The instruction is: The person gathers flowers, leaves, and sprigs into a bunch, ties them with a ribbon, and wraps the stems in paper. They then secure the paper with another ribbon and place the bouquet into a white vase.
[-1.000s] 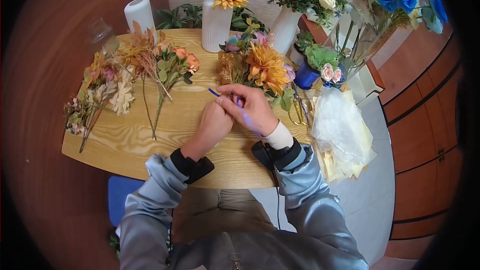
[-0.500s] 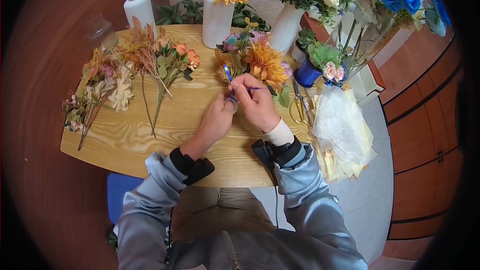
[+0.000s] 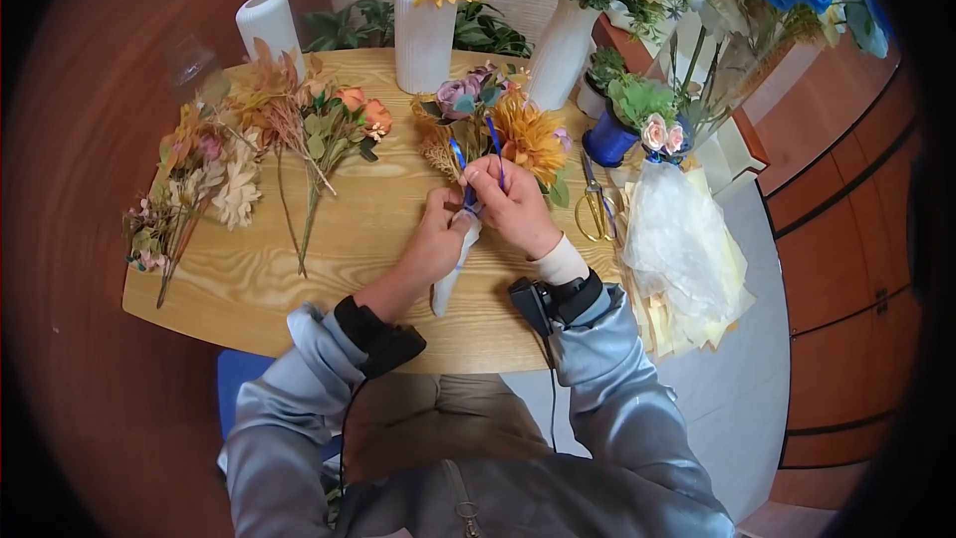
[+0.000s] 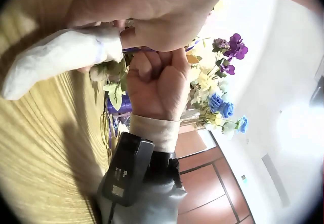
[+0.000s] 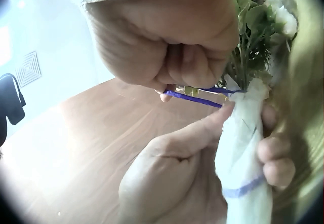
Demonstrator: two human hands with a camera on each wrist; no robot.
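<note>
The left hand point(image 3: 430, 244) grips a flower bouquet's point(image 3: 533, 134) white-wrapped stems point(image 5: 242, 153) while the right hand point(image 3: 513, 211) pinches blue ribbon point(image 5: 195, 99), gold-handled scissors point(image 3: 594, 216) lying near the table's point(image 3: 358, 239) right edge.

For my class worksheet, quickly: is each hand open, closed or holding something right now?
Left hand: closed, holding the white-wrapped stems.
Right hand: closed, holding the blue ribbon.
</note>
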